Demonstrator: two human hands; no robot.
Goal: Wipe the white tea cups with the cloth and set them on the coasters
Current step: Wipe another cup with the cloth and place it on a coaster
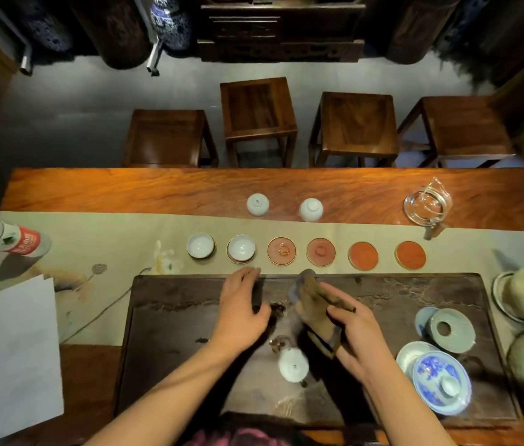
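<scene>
- Lay inverted on the dark tea tray (164,349), the nearest unwiped cup (293,364): toward the body from both hands, between the forearms, slightly nearer the right hand (355,331).
- Clamped round the brown cloth (313,312), that right hand; flat and relaxed, holding nothing, the left hand (241,305).
- Beyond the tray: two cups (241,249) already upright on coasters, four coasters (321,252) bare, two more inverted cups (310,209) farther off.
- Hidden under the cloth, the right fingertips.

Your right hand (355,329) holds the cloth (313,312); your left hand (243,305) rests open; 2 cups (201,245) sit on coasters (281,251).
</scene>
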